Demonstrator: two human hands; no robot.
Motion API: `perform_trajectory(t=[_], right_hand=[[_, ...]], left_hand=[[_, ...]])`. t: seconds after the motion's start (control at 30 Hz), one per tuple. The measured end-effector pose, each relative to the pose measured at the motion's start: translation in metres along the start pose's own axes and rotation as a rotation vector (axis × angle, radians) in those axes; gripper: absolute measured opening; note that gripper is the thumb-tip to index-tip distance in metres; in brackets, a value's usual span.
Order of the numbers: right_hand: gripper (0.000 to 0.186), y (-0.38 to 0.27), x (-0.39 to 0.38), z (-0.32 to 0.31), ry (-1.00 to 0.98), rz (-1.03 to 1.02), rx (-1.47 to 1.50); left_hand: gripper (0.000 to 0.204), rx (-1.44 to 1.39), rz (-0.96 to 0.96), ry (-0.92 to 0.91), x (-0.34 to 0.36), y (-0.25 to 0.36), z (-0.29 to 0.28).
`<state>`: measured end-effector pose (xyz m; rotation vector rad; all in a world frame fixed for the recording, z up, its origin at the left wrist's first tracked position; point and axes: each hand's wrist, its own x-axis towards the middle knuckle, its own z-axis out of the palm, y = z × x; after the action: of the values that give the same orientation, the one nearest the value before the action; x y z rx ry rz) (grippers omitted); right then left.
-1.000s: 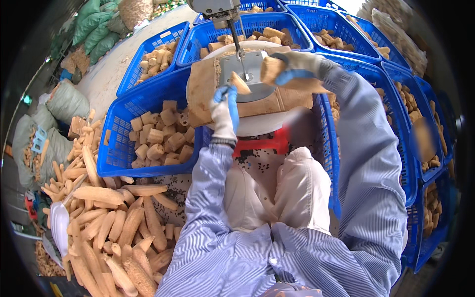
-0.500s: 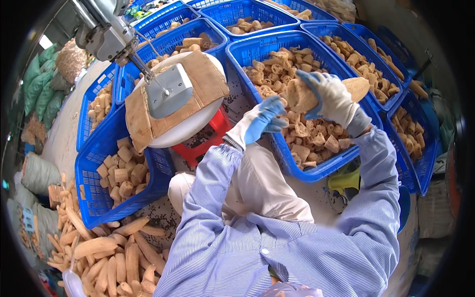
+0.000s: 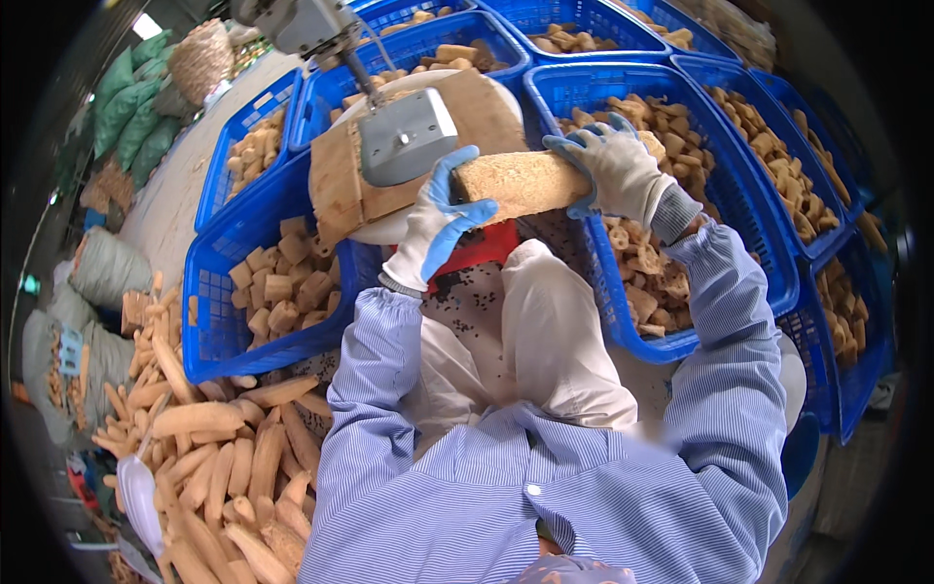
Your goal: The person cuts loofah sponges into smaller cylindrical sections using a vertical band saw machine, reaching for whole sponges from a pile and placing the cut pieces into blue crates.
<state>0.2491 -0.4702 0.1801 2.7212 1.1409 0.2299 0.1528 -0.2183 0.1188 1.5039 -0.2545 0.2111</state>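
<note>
A long dried loofah (image 3: pixel 523 185), tan and fibrous, lies level between my hands in front of the cutting machine. My right hand (image 3: pixel 618 175), in a white and blue glove, wraps around its right part; the tip shows beyond the fingers. At the left end, which looks cut flat, my left hand (image 3: pixel 435 219) in a matching glove has fingers above and thumb below, closed on the rim. Just beyond my left hand is the machine's grey metal plate (image 3: pixel 409 136), set on brown cardboard (image 3: pixel 336 185). A thin upright part meets the plate from the machine head (image 3: pixel 297 24).
Blue baskets (image 3: pixel 671 348) of loofah pieces stand to the right and behind. Another blue basket (image 3: pixel 209 365) holds short cut pieces at left. Whole loofahs (image 3: pixel 238 467) are heaped at lower left. A red stool (image 3: pixel 486 248) is under the machine. Green sacks (image 3: pixel 126 107) lie far left.
The loofah has moved left, from above the right basket to in front of the machine. My left hand, empty before, now grips its left end. The view has shifted.
</note>
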Motion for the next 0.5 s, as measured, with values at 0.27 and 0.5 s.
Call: perform_trajectory(t=[0.27,0.5], right_hand=[[0.093,-0.064,0.100,0.019,0.190,-0.001,-0.105],[0.087,-0.106,0.163,0.018,0.212,0.025,-0.138]], left_hand=[[0.060,0.352,0.052,0.259,-0.003,0.004,-0.092],[0.063,0.287,0.060,0.458,0.011,-0.011,-0.155]])
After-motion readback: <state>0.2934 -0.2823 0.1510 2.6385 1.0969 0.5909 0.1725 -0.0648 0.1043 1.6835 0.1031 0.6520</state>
